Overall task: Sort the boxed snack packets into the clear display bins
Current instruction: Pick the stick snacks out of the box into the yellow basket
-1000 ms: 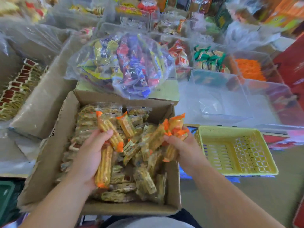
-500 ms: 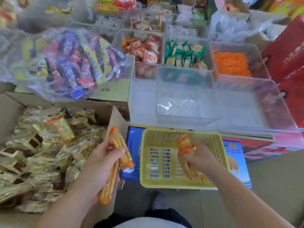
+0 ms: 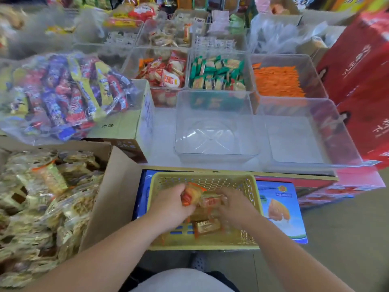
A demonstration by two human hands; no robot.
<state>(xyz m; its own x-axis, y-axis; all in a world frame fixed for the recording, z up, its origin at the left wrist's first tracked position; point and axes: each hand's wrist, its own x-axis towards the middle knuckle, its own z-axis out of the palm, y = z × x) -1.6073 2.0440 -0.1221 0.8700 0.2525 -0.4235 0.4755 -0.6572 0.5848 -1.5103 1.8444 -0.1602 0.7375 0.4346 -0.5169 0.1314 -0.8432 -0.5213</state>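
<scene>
A cardboard box (image 3: 109, 199) at the left holds several clear snack packets (image 3: 48, 199) with orange ends. Both my hands are over a yellow plastic basket (image 3: 210, 180) in front of me. My left hand (image 3: 170, 205) grips orange-ended packets (image 3: 192, 194) above the basket. My right hand (image 3: 233, 205) is low in the basket among more packets (image 3: 207, 226); blur hides whether its fingers still hold any. Two empty clear display bins (image 3: 214, 123) (image 3: 303, 131) stand just beyond the basket.
Behind the empty bins are bins of red-white packets (image 3: 164, 74), green packets (image 3: 216, 74) and orange sticks (image 3: 277, 81). A clear bag of colourful bars (image 3: 63, 95) lies on a carton at the left. Red cartons (image 3: 357, 66) rise at the right. The basket rests on a blue box (image 3: 282, 209).
My left hand has carried its packets from beside the cardboard box into the basket. My right hand has sunk lower in the basket. My view has shifted right.
</scene>
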